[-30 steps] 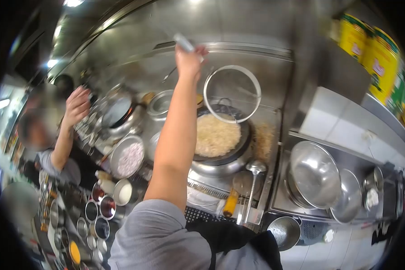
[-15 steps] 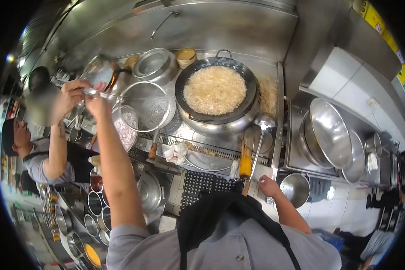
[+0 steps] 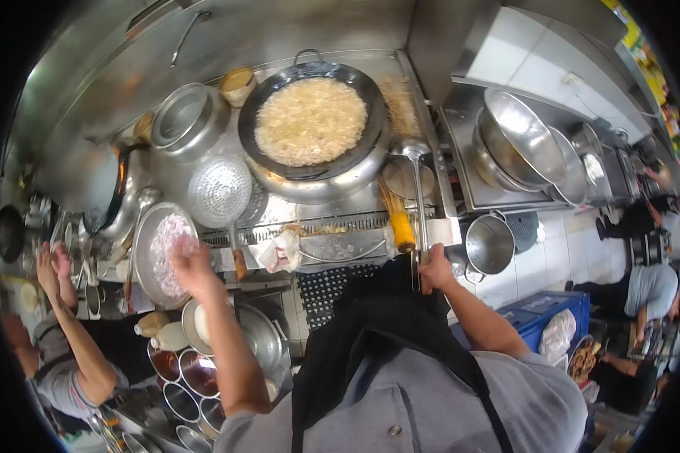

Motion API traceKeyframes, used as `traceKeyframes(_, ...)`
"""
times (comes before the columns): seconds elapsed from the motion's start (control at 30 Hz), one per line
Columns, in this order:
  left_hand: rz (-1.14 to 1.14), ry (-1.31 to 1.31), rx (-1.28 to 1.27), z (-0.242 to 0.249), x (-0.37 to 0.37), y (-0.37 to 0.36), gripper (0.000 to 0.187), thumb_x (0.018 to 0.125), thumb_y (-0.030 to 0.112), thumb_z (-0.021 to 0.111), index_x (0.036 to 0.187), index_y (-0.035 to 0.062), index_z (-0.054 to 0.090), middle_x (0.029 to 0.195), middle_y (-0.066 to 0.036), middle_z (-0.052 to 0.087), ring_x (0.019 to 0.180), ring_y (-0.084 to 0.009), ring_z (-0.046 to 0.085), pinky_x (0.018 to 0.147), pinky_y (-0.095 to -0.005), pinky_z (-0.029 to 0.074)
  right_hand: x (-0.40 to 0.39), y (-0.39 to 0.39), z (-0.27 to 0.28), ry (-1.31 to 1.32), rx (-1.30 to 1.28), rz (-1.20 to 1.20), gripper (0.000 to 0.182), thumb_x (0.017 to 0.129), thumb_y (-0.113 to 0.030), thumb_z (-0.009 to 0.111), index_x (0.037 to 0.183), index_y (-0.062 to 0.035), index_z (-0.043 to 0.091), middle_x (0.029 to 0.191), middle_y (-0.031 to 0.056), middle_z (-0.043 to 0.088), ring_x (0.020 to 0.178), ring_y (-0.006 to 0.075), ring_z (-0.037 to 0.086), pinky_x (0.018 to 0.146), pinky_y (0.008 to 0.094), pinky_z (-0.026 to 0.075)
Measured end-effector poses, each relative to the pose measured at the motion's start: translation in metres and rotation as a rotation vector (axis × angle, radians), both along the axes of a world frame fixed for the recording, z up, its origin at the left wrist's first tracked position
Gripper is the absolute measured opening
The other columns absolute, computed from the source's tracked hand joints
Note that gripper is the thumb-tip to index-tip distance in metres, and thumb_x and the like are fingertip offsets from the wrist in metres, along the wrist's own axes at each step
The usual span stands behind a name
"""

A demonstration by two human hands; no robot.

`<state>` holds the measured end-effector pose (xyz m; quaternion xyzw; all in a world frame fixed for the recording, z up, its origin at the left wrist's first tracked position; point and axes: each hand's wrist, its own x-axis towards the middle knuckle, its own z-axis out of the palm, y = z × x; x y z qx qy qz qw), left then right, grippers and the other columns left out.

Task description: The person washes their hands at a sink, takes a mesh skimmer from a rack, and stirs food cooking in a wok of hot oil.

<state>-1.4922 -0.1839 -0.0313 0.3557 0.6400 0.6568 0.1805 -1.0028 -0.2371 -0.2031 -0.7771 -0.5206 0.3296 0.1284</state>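
My left hand (image 3: 193,268) is over the near-right part of a metal bowl (image 3: 145,260) of pale pink chopped pieces (image 3: 168,245). Its fingers look loosely apart, though blurred, and no tool shows in them. At the front edge of the stove, my right hand (image 3: 434,269) is wrapped round the handle of a long metal ladle (image 3: 418,196). The ladle's bowl end rests up by the wok's right side. A black wok (image 3: 374,143) holds a bubbling, pale golden mixture (image 3: 310,121). Between bowl and wok lies a perforated skimmer (image 3: 219,191) with a wooden handle.
A yellow-bound bamboo brush (image 3: 402,230) stands beside the ladle. Crumpled cloth (image 3: 281,253) lies on the stove front. Nested metal bowls (image 3: 525,140) stand at right, above a pot (image 3: 491,243). A co-worker's hands (image 3: 53,264) are at far left, near another wok (image 3: 91,177).
My left hand has let go of the round wire strainer, which a co-worker's hand also held, and moved down to the bowl. The strainer is out of sight. My view has shifted.
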Motion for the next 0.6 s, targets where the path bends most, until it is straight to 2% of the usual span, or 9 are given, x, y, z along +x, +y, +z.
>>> traceKeyframes(0.03, -0.218, -0.045, 0.011, -0.044, 0.005, -0.006, 0.024, 0.088, 0.006, 0.055, 0.112, 0.0022, 0.056, 0.101, -0.004, 0.055, 0.089, -0.0134, 0.052, 0.075, -0.027, 0.045, 0.006, 0.002, 0.015, -0.003, -0.046, -0.037, 0.062, 0.07, -0.021, 0.07, 0.119, -0.0068, 0.034, 0.097, 0.0301, 0.061, 0.094, 0.0473, 0.06, 0.083, 0.0502, 0.048)
traceKeyframes(0.1, -0.442, -0.166, -0.105, -0.061, 0.063, -0.026, 0.02, 0.089, 0.003, 0.053, 0.108, 0.0039, 0.057, 0.095, -0.003, 0.057, 0.085, -0.0118, 0.054, 0.074, -0.0256, 0.046, 0.036, 0.003, 0.005, -0.054, 0.031, 0.037, 0.065, 0.071, -0.02, 0.07, 0.123, -0.0072, 0.033, 0.096, 0.029, 0.062, 0.094, 0.0469, 0.06, 0.083, 0.0503, 0.048)
traceKeyframes(0.17, -0.847, -0.038, -0.353, -0.1, 0.087, -0.04, 0.027, 0.089, 0.012, 0.06, 0.115, 0.0044, 0.057, 0.1, -0.003, 0.06, 0.083, -0.0115, 0.058, 0.073, -0.0261, 0.048, 0.046, 0.007, 0.035, -0.108, -0.075, -0.047, 0.064, 0.072, -0.02, 0.067, 0.125, -0.0075, 0.033, 0.097, 0.0281, 0.063, 0.095, 0.0467, 0.06, 0.084, 0.0504, 0.047)
traceKeyframes(0.23, -1.194, -0.071, -0.524, -0.126, 0.125, -0.044, 0.032, 0.089, 0.011, 0.06, 0.119, 0.0032, 0.056, 0.105, -0.008, 0.062, 0.085, -0.0144, 0.061, 0.075, -0.028, 0.049, 0.06, 0.006, 0.017, -0.204, -0.025, -0.066, 0.054, 0.08, -0.024, 0.062, 0.125, -0.0086, 0.036, 0.095, 0.0291, 0.063, 0.093, 0.0475, 0.06, 0.083, 0.0517, 0.046)
traceKeyframes(0.3, -1.431, 0.134, -0.562, -0.136, 0.148, -0.047, 0.032, 0.089, 0.01, 0.059, 0.12, 0.0033, 0.055, 0.107, -0.01, 0.063, 0.087, -0.0167, 0.062, 0.077, -0.0293, 0.05, 0.07, 0.005, -0.002, -0.221, 0.038, -0.145, 0.05, 0.083, -0.023, 0.06, 0.125, -0.0096, 0.037, 0.091, 0.0303, 0.063, 0.09, 0.0488, 0.06, 0.081, 0.0529, 0.045)
traceKeyframes(0.33, -1.542, 0.245, -0.574, -0.137, 0.154, -0.044, 0.033, 0.089, 0.009, 0.059, 0.12, 0.0033, 0.055, 0.108, -0.011, 0.064, 0.088, -0.0178, 0.063, 0.078, -0.03, 0.05, 0.074, 0.006, -0.01, -0.204, -0.015, -0.148, 0.048, 0.087, -0.026, 0.057, 0.128, -0.0102, 0.036, 0.098, 0.0303, 0.061, 0.094, 0.0482, 0.059, 0.084, 0.0519, 0.045)
traceKeyframes(0.43, -1.596, 0.451, -0.632, -0.131, 0.156, -0.033, 0.034, 0.089, 0.009, 0.058, 0.123, 0.0036, 0.054, 0.11, -0.013, 0.064, 0.089, -0.0192, 0.063, 0.081, -0.0307, 0.05, 0.063, 0.008, -0.016, -0.335, 0.063, -0.181, 0.043, 0.089, -0.029, 0.054, 0.126, -0.0115, 0.041, 0.109, 0.0269, 0.058, 0.101, 0.045, 0.057, 0.088, 0.0514, 0.046)
traceKeyframes(0.57, -1.294, 0.234, -0.679, -0.133, 0.127, -0.03, 0.035, 0.089, 0.007, 0.057, 0.123, 0.0031, 0.054, 0.108, -0.011, 0.065, 0.09, -0.0181, 0.063, 0.081, -0.0296, 0.05, 0.029, 0.006, 0.016, -0.414, 0.202, -0.024, 0.037, 0.081, -0.017, 0.059, 0.116, -0.0087, 0.05, 0.11, 0.0225, 0.053, 0.107, 0.0402, 0.051, 0.09, 0.0491, 0.045)
traceKeyframes(0.6, -1.224, 0.18, -0.664, -0.141, 0.114, -0.033, 0.036, 0.088, 0.007, 0.057, 0.123, 0.0029, 0.054, 0.107, -0.012, 0.065, 0.089, -0.0183, 0.063, 0.081, -0.0294, 0.05, 0.019, 0.0, 0.016, -0.288, 0.241, -0.021, 0.035, 0.078, -0.014, 0.062, 0.111, -0.0072, 0.051, 0.108, 0.0228, 0.052, 0.109, 0.0397, 0.049, 0.089, 0.0481, 0.044)
